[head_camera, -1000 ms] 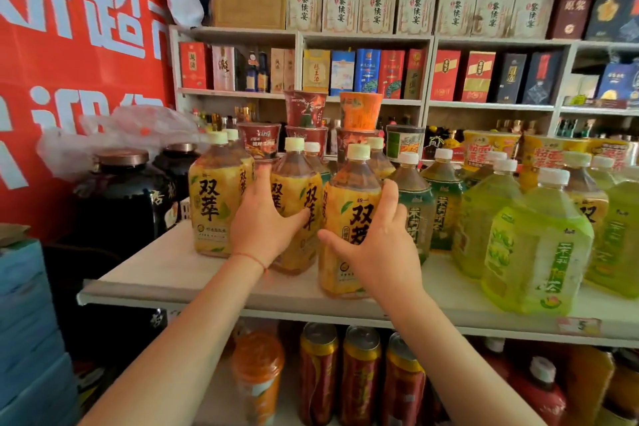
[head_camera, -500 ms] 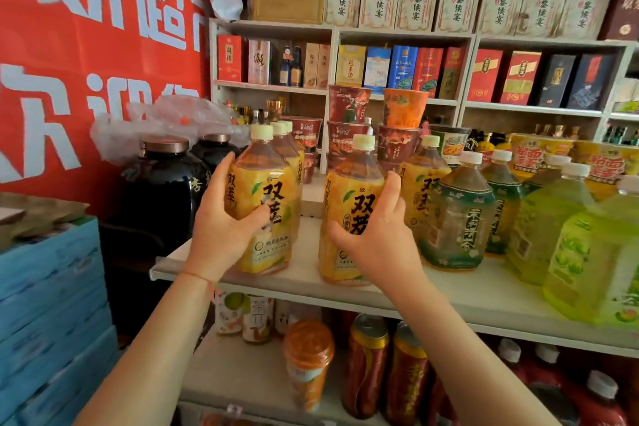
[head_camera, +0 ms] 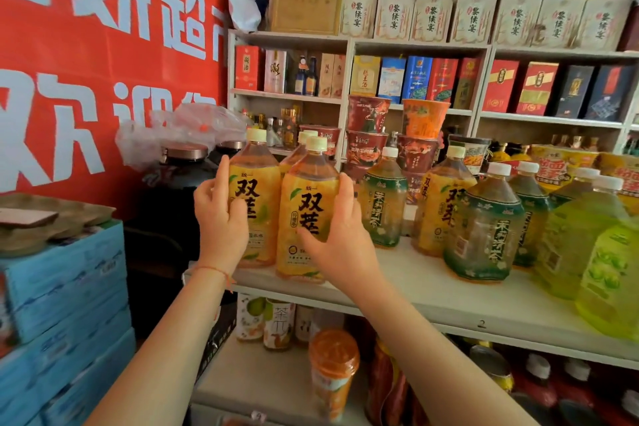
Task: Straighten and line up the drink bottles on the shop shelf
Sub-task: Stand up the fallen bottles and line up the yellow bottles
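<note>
Both hands on the front left end of the white shop shelf. Left hand wraps the left flank of a clear plastic bottle of amber tea with yellow label and cream cap; fingers curled round its side, thumb across the label front. Right hand grips a second yellow-labelled amber tea bottle with cream cap, thumb on the label front, fingers reaching round its right shoulder. The two bottles stand upright, touching or nearly so, at the shelf's front edge, labels facing out; more cream caps of the same kind show close behind them. Judgement: the hands bracket the pair from opposite outer sides so the bottles can be squeezed together and squared to the edge in one go. To the right, apart from the pair, a green-labelled tea bottle with white cap, then another yellow-labelled bottle set further back, then a dark green-labelled bottle forward of it; pale green bottles at far right. This stretch reads staggered and mixed, so most of the lining-up looks still to do. Next move likely calls for closing the gap to the right without tipping tall bottles. Behind: stacked instant-noodle cups, boxed liquor on wall shelves. Red banner with white characters at left, dark jars below it. Cans and bottles on the lower shelf.
</note>
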`<move>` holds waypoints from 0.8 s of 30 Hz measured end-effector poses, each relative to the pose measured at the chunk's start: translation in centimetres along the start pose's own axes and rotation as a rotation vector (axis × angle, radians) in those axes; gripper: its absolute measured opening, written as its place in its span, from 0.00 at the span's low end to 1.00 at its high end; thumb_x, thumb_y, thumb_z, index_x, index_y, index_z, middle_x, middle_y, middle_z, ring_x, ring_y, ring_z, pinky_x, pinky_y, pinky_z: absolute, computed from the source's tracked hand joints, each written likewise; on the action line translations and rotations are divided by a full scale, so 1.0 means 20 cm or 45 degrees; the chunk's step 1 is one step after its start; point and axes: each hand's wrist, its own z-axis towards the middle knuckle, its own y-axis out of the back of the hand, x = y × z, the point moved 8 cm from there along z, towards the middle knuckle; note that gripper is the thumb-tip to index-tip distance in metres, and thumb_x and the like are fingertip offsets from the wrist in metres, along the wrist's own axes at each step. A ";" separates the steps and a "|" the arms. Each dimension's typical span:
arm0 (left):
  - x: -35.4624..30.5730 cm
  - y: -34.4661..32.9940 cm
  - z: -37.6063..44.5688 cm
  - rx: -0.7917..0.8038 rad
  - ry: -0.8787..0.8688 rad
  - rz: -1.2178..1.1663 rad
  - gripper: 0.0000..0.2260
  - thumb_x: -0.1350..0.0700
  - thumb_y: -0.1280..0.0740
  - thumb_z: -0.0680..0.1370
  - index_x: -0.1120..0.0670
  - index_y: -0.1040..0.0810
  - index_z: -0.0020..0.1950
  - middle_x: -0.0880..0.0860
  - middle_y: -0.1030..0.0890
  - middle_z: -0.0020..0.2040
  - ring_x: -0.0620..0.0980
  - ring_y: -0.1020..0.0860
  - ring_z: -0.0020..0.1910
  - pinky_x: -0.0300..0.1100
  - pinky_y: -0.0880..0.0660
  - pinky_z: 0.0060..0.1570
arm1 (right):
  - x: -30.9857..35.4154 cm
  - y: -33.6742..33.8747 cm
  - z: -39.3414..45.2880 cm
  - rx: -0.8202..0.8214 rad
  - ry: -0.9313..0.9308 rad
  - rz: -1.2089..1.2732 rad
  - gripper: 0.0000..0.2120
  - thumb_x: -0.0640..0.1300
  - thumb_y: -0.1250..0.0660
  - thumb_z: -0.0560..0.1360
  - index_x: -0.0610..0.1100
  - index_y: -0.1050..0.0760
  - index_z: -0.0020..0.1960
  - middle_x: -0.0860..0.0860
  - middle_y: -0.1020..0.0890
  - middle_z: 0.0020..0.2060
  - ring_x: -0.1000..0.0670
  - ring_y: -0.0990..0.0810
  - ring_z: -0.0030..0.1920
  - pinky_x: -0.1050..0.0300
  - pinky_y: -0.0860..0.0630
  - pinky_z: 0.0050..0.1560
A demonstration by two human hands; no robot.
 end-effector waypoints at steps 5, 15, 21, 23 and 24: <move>0.03 -0.01 0.01 -0.042 0.097 -0.005 0.28 0.58 0.46 0.83 0.40 0.47 0.82 0.55 0.33 0.70 0.53 0.29 0.67 0.53 0.32 0.70 | -0.06 0.03 0.05 -0.083 -0.037 0.243 0.32 0.59 0.37 0.80 0.55 0.47 0.79 0.51 0.26 0.67 0.52 0.21 0.58 0.50 0.18 0.54; -0.42 -0.25 -0.19 -0.119 -0.610 0.489 0.26 0.47 0.44 0.82 0.57 0.36 0.78 0.59 0.39 0.80 0.59 0.46 0.81 0.59 0.50 0.79 | -0.71 0.20 0.39 -0.222 -0.611 0.078 0.49 0.51 0.26 0.75 0.47 0.57 0.81 0.41 0.41 0.77 0.39 0.38 0.76 0.39 0.32 0.72; -0.51 -0.52 -0.34 0.126 -0.964 0.789 0.23 0.54 0.38 0.78 0.55 0.27 0.73 0.60 0.31 0.76 0.62 0.42 0.80 0.60 0.50 0.79 | -0.83 0.20 0.48 -0.287 -0.666 0.371 0.46 0.51 0.19 0.67 0.49 0.44 0.75 0.45 0.26 0.68 0.42 0.25 0.66 0.44 0.24 0.64; -0.50 -0.55 -0.34 0.148 -0.955 0.852 0.23 0.55 0.40 0.78 0.56 0.27 0.73 0.61 0.31 0.76 0.63 0.42 0.79 0.61 0.49 0.79 | -0.82 0.22 0.49 -0.271 -0.639 0.310 0.43 0.51 0.18 0.67 0.47 0.42 0.70 0.46 0.25 0.65 0.43 0.23 0.63 0.48 0.22 0.60; -0.50 -0.56 -0.34 0.152 -0.950 0.843 0.23 0.55 0.41 0.77 0.57 0.27 0.73 0.61 0.31 0.76 0.64 0.42 0.79 0.61 0.49 0.79 | -0.80 0.23 0.49 -0.259 -0.618 0.258 0.41 0.51 0.18 0.66 0.47 0.41 0.69 0.46 0.24 0.64 0.44 0.22 0.62 0.49 0.22 0.58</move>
